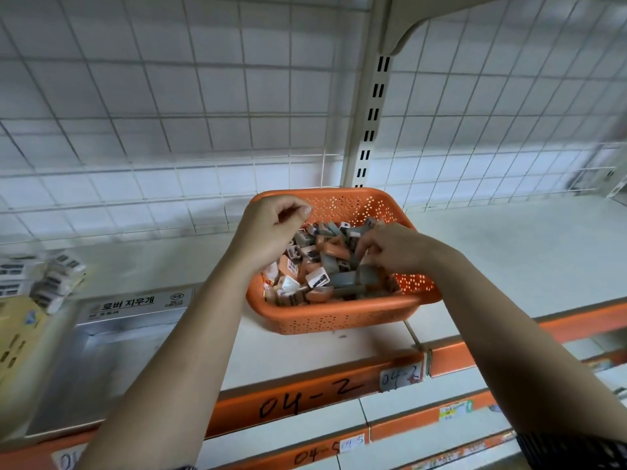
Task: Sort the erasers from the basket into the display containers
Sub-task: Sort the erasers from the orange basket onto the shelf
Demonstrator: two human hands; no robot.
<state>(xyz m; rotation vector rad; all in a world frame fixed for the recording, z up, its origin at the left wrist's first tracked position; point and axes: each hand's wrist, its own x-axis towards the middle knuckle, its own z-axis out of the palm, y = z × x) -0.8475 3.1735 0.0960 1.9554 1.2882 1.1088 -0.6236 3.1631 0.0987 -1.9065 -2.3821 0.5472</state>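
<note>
Basket (339, 322) nr shelf (515, 259) front edge; R hand (397, 251) fingers pinch erasers (319, 278); L hand (268, 232) fingers curled, nothing seen inside.

You face a white shelf (509, 245) with an orange front strip (458, 359) below the slotted post (371, 113), wire grid (169, 96) flanking that post.

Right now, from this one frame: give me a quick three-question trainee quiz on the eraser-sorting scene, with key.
1. True or false: the orange basket stands on the shelf whose front edge reads 04-2.
2. The right hand reaches: A) into the erasers in the basket; B) onto the wire grid; C) onto a price tag.
3. Fill in: the metal display container sits to the basket's ___.
Key: 1 true; 2 A; 3 left.
</note>
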